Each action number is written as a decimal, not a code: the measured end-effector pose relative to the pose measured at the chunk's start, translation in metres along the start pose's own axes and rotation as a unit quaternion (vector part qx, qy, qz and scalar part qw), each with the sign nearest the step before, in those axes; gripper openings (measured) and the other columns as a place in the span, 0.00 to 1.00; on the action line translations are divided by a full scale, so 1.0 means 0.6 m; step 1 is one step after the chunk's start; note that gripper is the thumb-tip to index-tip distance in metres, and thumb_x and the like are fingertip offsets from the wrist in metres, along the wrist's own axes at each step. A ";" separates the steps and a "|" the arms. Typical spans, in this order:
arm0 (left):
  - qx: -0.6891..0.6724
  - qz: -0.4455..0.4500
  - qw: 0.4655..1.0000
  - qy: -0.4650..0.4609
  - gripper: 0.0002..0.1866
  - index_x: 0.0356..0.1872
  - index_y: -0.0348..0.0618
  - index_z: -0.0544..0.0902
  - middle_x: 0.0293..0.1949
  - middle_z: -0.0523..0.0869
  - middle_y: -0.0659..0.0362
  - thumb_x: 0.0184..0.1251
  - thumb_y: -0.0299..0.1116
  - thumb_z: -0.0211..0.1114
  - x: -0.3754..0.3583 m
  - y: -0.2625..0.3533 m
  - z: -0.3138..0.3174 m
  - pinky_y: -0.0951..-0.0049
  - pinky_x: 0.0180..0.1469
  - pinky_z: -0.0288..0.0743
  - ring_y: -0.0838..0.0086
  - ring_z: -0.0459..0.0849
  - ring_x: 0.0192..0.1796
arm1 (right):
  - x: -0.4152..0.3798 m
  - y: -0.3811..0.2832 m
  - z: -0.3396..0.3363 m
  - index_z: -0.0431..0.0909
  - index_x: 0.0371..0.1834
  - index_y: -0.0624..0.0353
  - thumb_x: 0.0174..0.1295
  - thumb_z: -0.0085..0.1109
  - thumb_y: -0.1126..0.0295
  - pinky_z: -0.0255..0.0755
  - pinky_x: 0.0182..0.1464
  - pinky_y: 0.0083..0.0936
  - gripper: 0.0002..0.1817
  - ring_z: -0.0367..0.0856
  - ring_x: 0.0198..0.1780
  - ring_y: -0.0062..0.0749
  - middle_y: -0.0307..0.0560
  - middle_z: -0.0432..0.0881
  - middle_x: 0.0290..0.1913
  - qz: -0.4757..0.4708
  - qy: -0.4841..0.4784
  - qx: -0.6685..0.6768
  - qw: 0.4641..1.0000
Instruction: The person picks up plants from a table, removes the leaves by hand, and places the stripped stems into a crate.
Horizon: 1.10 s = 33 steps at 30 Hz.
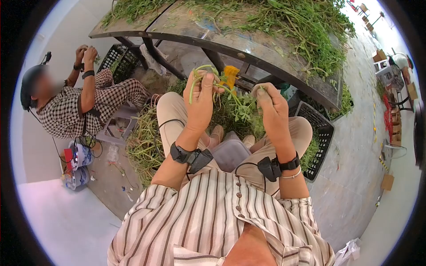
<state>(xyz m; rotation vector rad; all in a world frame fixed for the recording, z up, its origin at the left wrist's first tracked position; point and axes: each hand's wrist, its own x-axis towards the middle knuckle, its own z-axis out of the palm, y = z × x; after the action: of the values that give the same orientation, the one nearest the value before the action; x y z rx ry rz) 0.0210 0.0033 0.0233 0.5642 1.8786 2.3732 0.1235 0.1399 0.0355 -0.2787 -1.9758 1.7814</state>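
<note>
My left hand [200, 91] is closed round a thick green stem [191, 88] that bends over the fingers. From it a leafy sprig [242, 111] stretches across towards my right hand. My right hand [271, 104] is pinched, thumb against fingers, at the sprig's upper right end; exactly what lies between the fingertips is partly hidden. Both hands are raised above my lap, just short of the table edge. Below them, between my knees, lie more loose greens [224, 111].
A wooden table [177, 26] with heaped greens [306, 35] stands ahead. Cut stems [144, 146] pile up by my left leg. A black crate [326, 133] holding greens is at my right. Another person [66, 106] sits at the left, hands raised, near a second black crate [126, 60].
</note>
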 end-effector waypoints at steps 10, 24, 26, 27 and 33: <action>-0.001 0.010 1.000 -0.002 0.10 0.40 0.40 0.74 0.33 0.77 0.62 0.72 0.37 0.56 -0.003 0.002 0.002 0.76 0.38 0.80 0.83 0.76 0.32 | 0.002 0.021 -0.019 0.72 0.36 0.60 0.69 0.46 0.67 0.60 0.35 0.16 0.09 0.62 0.32 0.17 0.33 0.69 0.30 -0.027 0.039 -0.020 0.999; 0.001 0.009 1.000 -0.029 0.11 0.41 0.38 0.73 0.34 0.77 0.60 0.73 0.38 0.54 -0.013 0.006 0.011 0.75 0.39 0.79 0.80 0.79 0.32 | -0.009 0.012 -0.008 0.69 0.32 0.65 0.68 0.50 0.66 0.61 0.32 0.18 0.12 0.61 0.29 0.18 0.38 0.65 0.24 -0.004 -0.006 -0.038 0.999; -0.001 0.007 1.000 -0.030 0.11 0.41 0.38 0.73 0.34 0.77 0.60 0.73 0.38 0.55 -0.013 0.006 0.012 0.75 0.39 0.79 0.80 0.78 0.32 | -0.009 0.009 -0.003 0.71 0.35 0.66 0.67 0.52 0.67 0.62 0.33 0.19 0.10 0.61 0.29 0.18 0.38 0.65 0.24 -0.036 -0.018 -0.046 0.998; -0.003 0.005 0.999 -0.031 0.12 0.41 0.38 0.73 0.34 0.77 0.60 0.73 0.37 0.55 -0.013 0.006 0.012 0.76 0.39 0.79 0.80 0.78 0.33 | -0.010 0.011 -0.004 0.71 0.35 0.66 0.67 0.52 0.67 0.62 0.33 0.19 0.10 0.61 0.29 0.18 0.38 0.65 0.24 -0.036 -0.018 -0.045 0.998; -0.001 0.032 0.999 -0.018 0.10 0.41 0.39 0.73 0.34 0.77 0.60 0.73 0.37 0.54 -0.005 0.005 0.007 0.77 0.37 0.78 0.80 0.79 0.32 | -0.011 0.014 -0.009 0.72 0.36 0.65 0.66 0.53 0.67 0.63 0.35 0.19 0.11 0.64 0.31 0.20 0.40 0.69 0.26 0.002 -0.010 -0.059 0.998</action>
<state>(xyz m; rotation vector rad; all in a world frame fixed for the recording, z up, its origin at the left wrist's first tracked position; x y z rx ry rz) 0.0258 0.0052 0.0262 0.6720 1.8700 2.3857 0.1305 0.1428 0.0265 -0.3048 -2.0993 1.6787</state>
